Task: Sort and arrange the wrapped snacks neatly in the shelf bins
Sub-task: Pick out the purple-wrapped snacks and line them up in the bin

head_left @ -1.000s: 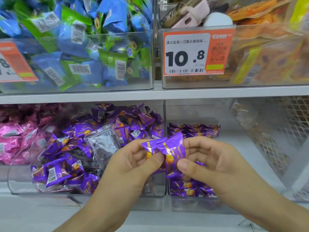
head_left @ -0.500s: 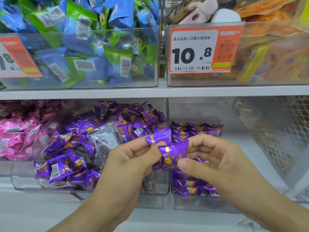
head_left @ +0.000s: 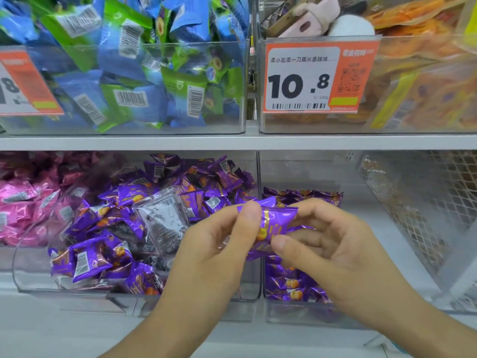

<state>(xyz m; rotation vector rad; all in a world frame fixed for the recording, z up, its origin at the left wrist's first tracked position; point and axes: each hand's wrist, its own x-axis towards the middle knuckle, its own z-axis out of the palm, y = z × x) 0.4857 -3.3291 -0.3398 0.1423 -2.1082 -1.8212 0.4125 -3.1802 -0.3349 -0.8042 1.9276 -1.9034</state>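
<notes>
Both hands form your grip: your left hand and right hand pinch a purple wrapped snack between them, in front of the shelf. Behind the left sits a clear bin heaped with purple snacks; below the right, a tidier bin.

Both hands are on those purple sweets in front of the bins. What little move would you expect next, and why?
Probably lowering the purple snacks into the right-hand bin. The left hand and right hand pinch them just in front of it, and that bin holds matching purple packets laid in tidy rows, while the left bin is a jumbled heap.
</notes>
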